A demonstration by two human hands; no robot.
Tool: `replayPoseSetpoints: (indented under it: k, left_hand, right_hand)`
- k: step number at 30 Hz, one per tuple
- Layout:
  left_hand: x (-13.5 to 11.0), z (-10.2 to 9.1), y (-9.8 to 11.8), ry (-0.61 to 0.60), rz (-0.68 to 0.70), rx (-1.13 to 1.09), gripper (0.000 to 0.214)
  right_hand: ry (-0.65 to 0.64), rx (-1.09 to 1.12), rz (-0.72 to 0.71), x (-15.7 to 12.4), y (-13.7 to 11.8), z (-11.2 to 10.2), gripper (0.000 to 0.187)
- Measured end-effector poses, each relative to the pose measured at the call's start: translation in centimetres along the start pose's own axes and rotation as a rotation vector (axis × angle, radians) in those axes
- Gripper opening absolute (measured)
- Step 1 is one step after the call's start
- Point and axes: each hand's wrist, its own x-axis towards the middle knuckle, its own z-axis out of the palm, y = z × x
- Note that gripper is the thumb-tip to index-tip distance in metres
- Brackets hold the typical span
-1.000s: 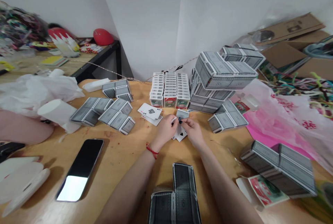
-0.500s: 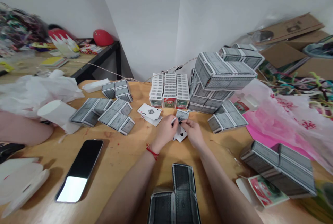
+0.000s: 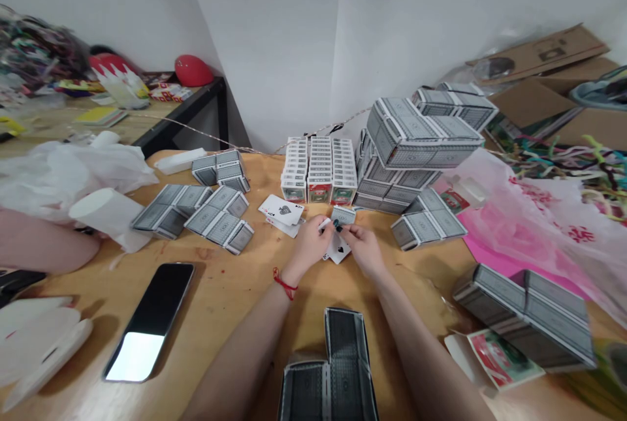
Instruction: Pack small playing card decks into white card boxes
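My left hand, with a red string bracelet at the wrist, is closed in a pinch on a playing card, of which a white edge shows. My right hand is also pinched, its fingertips meeting those of the left; what lies between them is too small to make out. Just beneath the fingers lies a face-up spade card. A grey-patterned piece sits right behind the fingertips. To the left, several loose playing cards overlap on the table.
Rows of card boxes stand at the back, beside a tall stack of grey-patterned blocks. Similar blocks lie left, right and in front, one block between my forearms. A phone lies left; a pink plastic bag lies right.
Both hands stay in nearly the same place, with the left wrist and fingertips shifting very slightly. The dark nails at the fingertips show more now. The surrounding things have not moved.
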Motion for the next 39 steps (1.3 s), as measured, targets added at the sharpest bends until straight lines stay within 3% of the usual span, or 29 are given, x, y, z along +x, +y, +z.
replayPoseSetpoints:
  k: [9, 15, 22, 29, 39]
  left_hand:
    - [-0.47, 0.04, 0.21, -0.008, 0.072, 0.067, 0.017]
    - [-0.39, 0.22, 0.07, 0.046, 0.063, 0.057, 0.015]
    - [-0.54, 0.16, -0.02, 0.062, 0.139, 0.077, 0.016]
    - [-0.39, 0.38, -0.23, 0.14, 0.089, 0.002, 0.013]
    - [-0.4, 0.12, -0.23, 0.169, 0.146, -0.003, 0.011]
  right_hand:
    - [0.12, -0.028, -0.005, -0.15, -0.15, 0.54, 0.014]
    - [0.028, 0.078, 0.032, -0.18, -0.42, 0.31, 0.021]
    - [0.088, 0.037, 0.044, 0.01, -0.1, 0.36, 0.021]
    - [-0.01, 0.099, 0.034, -0.08, -0.57, -0.08, 0.022]
    - [0.024, 0.085, 0.037, -0.13, -0.74, 0.11, 0.025]
